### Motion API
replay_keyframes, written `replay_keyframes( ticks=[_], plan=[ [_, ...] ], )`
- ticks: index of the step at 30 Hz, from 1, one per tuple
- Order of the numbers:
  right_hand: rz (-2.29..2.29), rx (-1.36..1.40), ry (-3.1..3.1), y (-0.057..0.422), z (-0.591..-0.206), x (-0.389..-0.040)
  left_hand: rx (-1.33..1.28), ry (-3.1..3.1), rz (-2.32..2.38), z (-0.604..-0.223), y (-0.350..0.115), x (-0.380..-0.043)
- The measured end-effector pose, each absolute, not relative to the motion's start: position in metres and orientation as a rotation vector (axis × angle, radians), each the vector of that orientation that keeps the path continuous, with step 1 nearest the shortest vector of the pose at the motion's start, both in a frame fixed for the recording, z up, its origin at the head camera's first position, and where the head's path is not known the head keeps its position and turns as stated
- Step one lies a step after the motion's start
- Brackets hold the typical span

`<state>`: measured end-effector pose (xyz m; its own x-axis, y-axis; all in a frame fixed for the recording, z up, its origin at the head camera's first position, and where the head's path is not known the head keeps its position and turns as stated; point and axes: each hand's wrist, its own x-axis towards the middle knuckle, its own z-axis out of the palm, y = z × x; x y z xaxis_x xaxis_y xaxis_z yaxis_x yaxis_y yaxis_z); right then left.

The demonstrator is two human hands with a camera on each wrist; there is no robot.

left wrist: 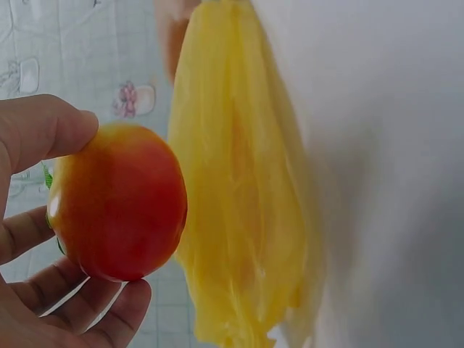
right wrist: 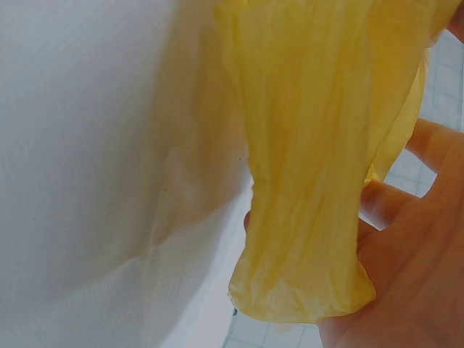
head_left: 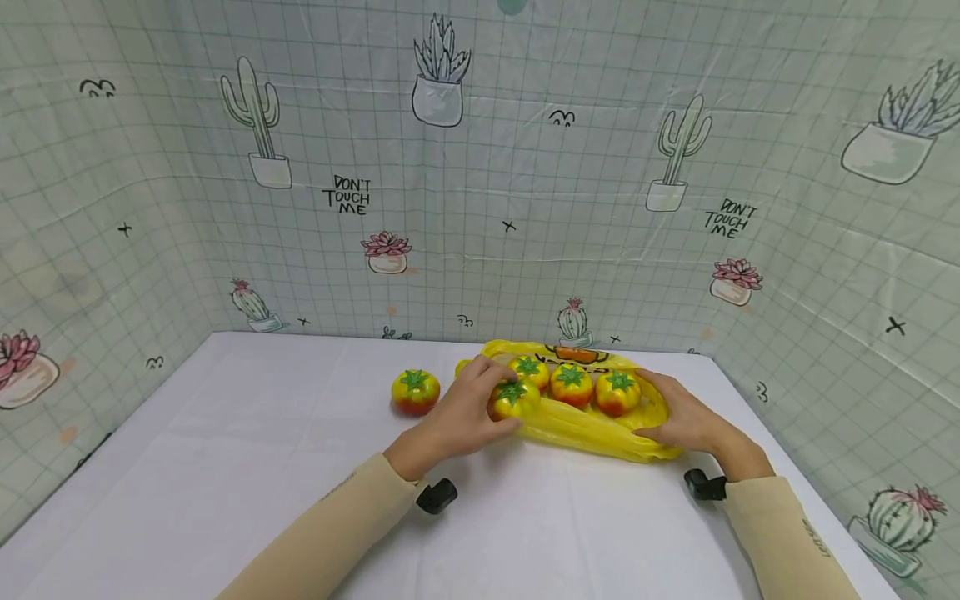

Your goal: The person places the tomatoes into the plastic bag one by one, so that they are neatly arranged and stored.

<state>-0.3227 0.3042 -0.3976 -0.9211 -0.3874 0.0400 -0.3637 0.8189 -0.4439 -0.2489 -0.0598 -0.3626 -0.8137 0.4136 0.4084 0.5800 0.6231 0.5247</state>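
My left hand (head_left: 467, 410) grips a yellow-and-red tomato (head_left: 513, 402) with a green star-shaped top, thumb and fingers curled round its sides. In the left wrist view this tomato (left wrist: 123, 206) shows its red underside, close beside a yellow plastic bag (left wrist: 235, 181). Three more tomatoes sit in a row at the bag's opening: one at the left (head_left: 528, 372), one in the middle (head_left: 572, 385) and one at the right (head_left: 618, 393). My right hand (head_left: 686, 417) holds the bag's right end, thumb toward the near edge and fingers toward the far one. Gathered plastic (right wrist: 301, 167) hides much of the thumb.
Another tomato (head_left: 416, 392) stands on the white table (head_left: 247, 450), left of my left hand. Behind the bag rises a wall covering (head_left: 510, 275) with a grid and plant drawings; it also encloses both sides. Orange print (head_left: 579, 354) marks the bag's far part.
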Motion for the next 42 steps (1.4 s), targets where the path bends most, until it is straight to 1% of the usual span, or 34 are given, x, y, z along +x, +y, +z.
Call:
replay_keyframes(
  ticks=[9,17,26,34,42],
  plan=[
    [-0.777,-0.706,2.918,0.304,-0.399,-0.324,-0.886,-2.599,-0.940,-0.351,-0.033,-0.256],
    [-0.701,-0.601,2.944,0.305,-0.400,-0.324,-0.934,-2.589,-0.970,-0.348,-0.009,-0.269],
    [-0.718,-0.639,2.931,0.305,-0.398,-0.322,-0.878,-2.657,-0.947,-0.348,0.018,-0.282],
    [-0.726,-0.667,2.941,0.307,-0.398,-0.320,-0.856,-2.719,-0.913,-0.356,0.039,-0.294],
    [-0.718,-0.640,2.943,0.306,-0.399,-0.324,-0.774,-2.754,-0.906,-0.365,0.055,-0.297]
  ],
)
